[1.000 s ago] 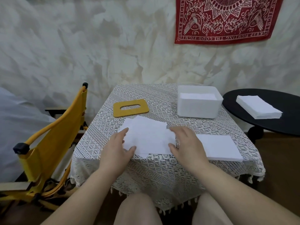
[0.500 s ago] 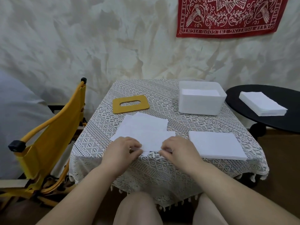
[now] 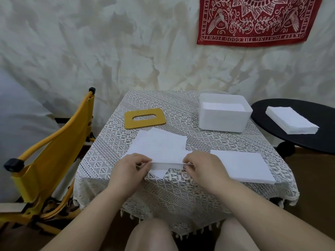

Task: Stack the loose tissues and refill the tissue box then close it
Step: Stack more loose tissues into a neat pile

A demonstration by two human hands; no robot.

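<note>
Several loose white tissues (image 3: 159, 145) lie overlapping on the lace-covered table (image 3: 181, 192). My left hand (image 3: 130, 169) and my right hand (image 3: 203, 169) each pinch one end of the top tissue (image 3: 167, 164) and hold its near edge just above the pile. A neat white tissue stack (image 3: 243, 165) lies to the right of my right hand. The white tissue box (image 3: 224, 115) stands open at the back right with tissues inside. Its yellow lid (image 3: 145, 118) with an oval slot lies flat at the back left.
A yellow folding chair (image 3: 52, 147) stands close to the table's left side. A round black side table (image 3: 297, 127) on the right carries another white tissue stack (image 3: 291, 120). The wall is right behind the table. My knees are under the near edge.
My hands went from lying flat on the loose tissues to curling at the near edge, and now they pinch one tissue's two ends and lift it slightly.
</note>
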